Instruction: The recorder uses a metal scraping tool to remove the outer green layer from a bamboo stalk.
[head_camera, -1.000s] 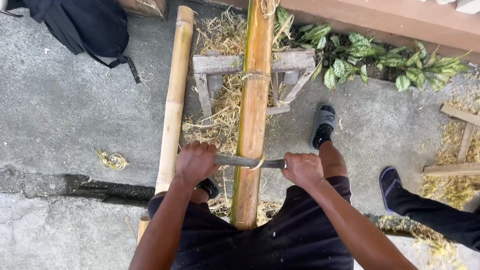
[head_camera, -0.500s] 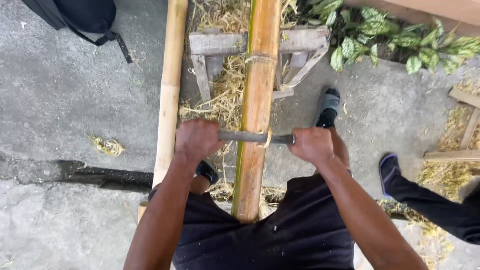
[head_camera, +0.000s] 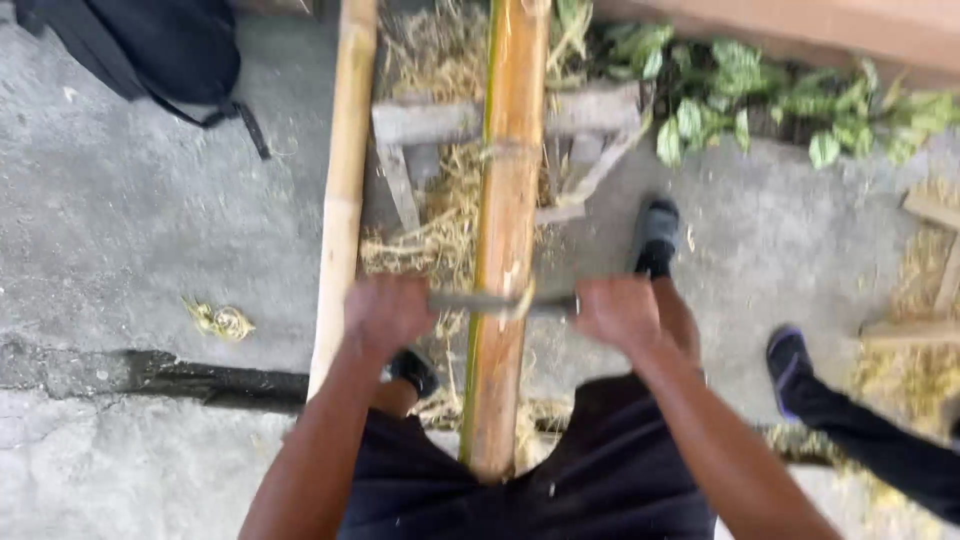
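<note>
Gripping blade (head_camera: 500, 302) across bamboo pole (head_camera: 505, 240): L hand (head_camera: 388, 312), R hand (head_camera: 620, 312) both clamped; concrete (head_camera: 130, 250) open leftward.

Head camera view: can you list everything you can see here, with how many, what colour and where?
bamboo pole being scraped: 1, orange-brown with a green edge, centre, resting on the stand and running back between the person's legs
second bamboo pole: 1, pale yellow, lying left of the first
wooden stand: 1, grey, under the poles at the top
two-handled blade: 1, grey metal, lying across the centre pole
shavings: heaps, straw yellow, around the stand
shaving curl: 1, yellow, on the concrete at left
bag: 1, black, top left
leafy plant: 1 clump, green, top right
other person's leg: 1, dark trousers, lower right
left hand: grip on the blade's left handle
right hand: grip on its right handle
</note>
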